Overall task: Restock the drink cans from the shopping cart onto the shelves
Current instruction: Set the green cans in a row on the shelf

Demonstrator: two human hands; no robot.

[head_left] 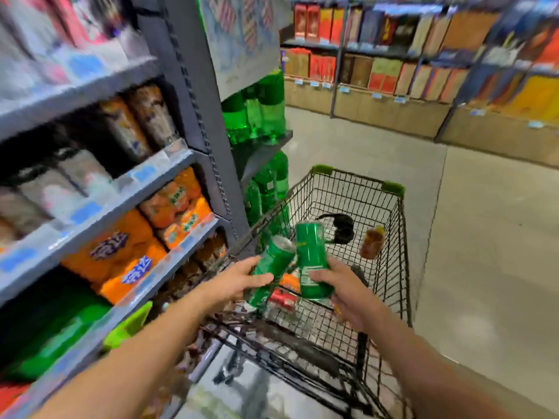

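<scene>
My left hand [239, 281] grips a green drink can [273, 261] that tilts to the right. My right hand [348, 290] grips a second green can [311, 252], held nearly upright beside the first. Both cans hang above the black wire shopping cart [399, 237]. Lower in the cart lie a red can [281, 299] and an orange can [292, 281], partly hidden by the held cans. The grey shelves [157, 189] on the left carry orange drink packs [121, 252] and other blurred cans.
A brownish bottle [372, 241] and a black object [341, 226] lie at the cart's far end. Green bottles [257, 116] fill the shelf end past the grey upright. Boxed goods line the shelves [423, 71] across the aisle. Grey floor [484, 237] stretches to the right.
</scene>
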